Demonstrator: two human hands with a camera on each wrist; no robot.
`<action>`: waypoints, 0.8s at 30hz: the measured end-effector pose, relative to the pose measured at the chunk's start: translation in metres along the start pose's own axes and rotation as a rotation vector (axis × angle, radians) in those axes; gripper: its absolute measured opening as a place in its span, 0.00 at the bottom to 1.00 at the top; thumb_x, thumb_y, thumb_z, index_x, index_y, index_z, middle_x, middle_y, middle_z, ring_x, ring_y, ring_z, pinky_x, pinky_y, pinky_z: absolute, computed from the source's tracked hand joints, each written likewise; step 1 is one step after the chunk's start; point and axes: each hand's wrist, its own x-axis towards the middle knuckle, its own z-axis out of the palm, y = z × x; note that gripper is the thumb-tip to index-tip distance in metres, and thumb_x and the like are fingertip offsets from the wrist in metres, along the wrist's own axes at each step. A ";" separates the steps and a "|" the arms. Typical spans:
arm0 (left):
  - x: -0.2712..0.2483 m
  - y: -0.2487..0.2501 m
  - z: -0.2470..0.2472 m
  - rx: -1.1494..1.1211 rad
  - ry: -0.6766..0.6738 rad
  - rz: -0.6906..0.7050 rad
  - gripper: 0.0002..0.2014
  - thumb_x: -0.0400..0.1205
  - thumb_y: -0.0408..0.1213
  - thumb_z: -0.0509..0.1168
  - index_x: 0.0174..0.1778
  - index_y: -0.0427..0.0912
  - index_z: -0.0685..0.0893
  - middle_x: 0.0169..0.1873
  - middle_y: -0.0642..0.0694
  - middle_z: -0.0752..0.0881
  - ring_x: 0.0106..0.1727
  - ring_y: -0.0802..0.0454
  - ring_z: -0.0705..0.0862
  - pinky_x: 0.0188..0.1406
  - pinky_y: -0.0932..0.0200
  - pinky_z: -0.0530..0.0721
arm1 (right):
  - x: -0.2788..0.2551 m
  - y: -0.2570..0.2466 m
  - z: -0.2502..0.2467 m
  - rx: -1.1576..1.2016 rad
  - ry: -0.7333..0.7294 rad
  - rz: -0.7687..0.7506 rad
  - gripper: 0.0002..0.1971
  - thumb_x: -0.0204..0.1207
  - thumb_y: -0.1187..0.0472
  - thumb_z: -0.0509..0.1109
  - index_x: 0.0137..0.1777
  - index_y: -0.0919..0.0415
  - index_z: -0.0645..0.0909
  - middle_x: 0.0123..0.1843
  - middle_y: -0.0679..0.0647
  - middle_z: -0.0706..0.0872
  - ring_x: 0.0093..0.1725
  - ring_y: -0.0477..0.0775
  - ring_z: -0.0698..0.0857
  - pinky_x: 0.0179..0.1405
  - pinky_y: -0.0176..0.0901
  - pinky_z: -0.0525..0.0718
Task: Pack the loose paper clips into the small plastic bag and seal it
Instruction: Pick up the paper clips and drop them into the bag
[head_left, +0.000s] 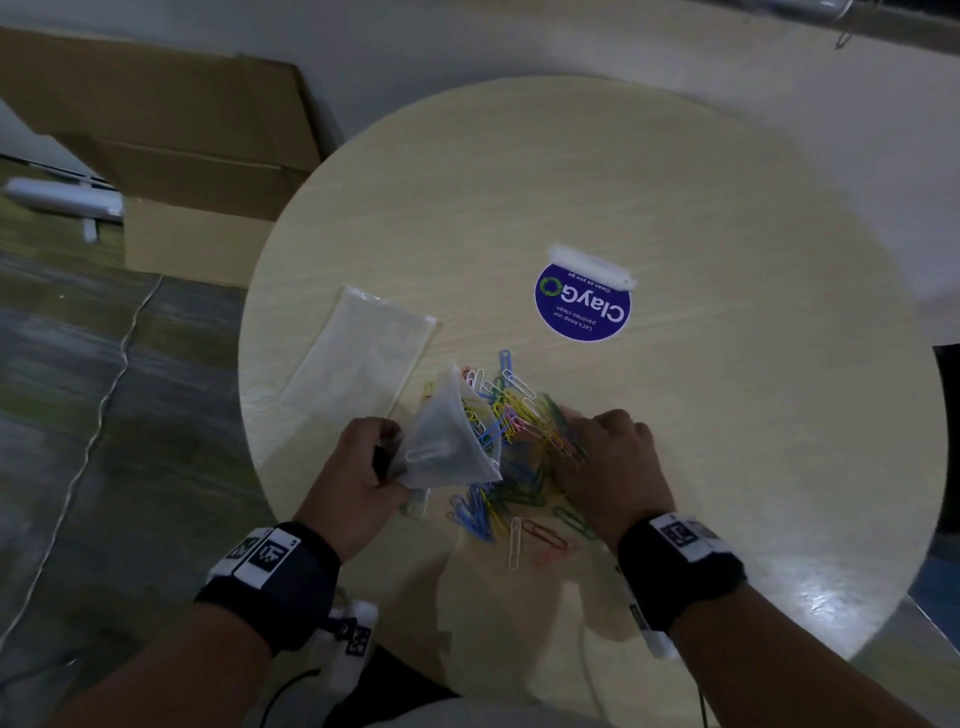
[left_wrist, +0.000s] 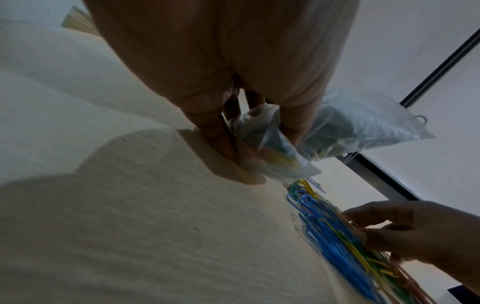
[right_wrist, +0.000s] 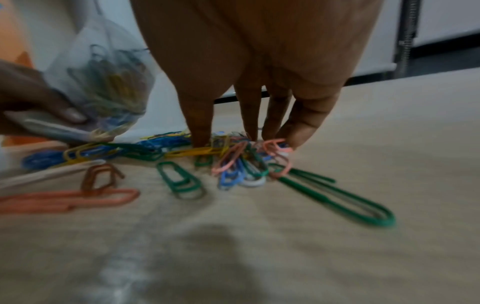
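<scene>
Plastic bag (head_left: 447, 441), part filled, is pinched at its mouth by the left hand (head_left: 358, 467) near the table's (head_left: 675, 208) near edge; right hand (head_left: 608, 457) fingertips gather clips (head_left: 519, 415) beside it. Best pinch small bunches, keeping the mouth wide.

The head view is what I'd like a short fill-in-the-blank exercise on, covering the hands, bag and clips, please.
1. The left hand grips a small plastic ____ with clips inside.
2. The right hand's fingers reach into the loose pile of ____ on the table.
3. A round sticker on the table reads ____.
4. A second, flat bag lies on the ____ hand's side of the pile.

Missing words: bag; clips; ClayGo; left
</scene>
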 end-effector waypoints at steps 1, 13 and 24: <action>0.000 0.000 0.000 0.005 -0.002 0.006 0.25 0.63 0.48 0.72 0.53 0.66 0.71 0.54 0.41 0.81 0.50 0.45 0.86 0.47 0.37 0.86 | 0.000 -0.001 0.002 -0.013 -0.010 -0.028 0.27 0.70 0.43 0.57 0.69 0.45 0.77 0.48 0.55 0.81 0.50 0.64 0.79 0.51 0.51 0.76; -0.001 0.008 0.002 0.062 0.024 0.056 0.25 0.69 0.28 0.76 0.56 0.50 0.73 0.54 0.42 0.79 0.51 0.50 0.83 0.46 0.59 0.79 | 0.005 -0.002 -0.013 -0.023 -0.043 -0.076 0.17 0.74 0.50 0.59 0.43 0.60 0.86 0.40 0.61 0.86 0.44 0.67 0.84 0.41 0.51 0.78; -0.003 0.013 0.002 0.082 0.009 0.063 0.25 0.71 0.33 0.76 0.58 0.49 0.70 0.56 0.44 0.74 0.52 0.49 0.81 0.49 0.59 0.79 | -0.009 -0.030 -0.094 0.584 -0.042 -0.046 0.02 0.71 0.53 0.77 0.42 0.48 0.89 0.32 0.45 0.90 0.33 0.39 0.86 0.37 0.33 0.78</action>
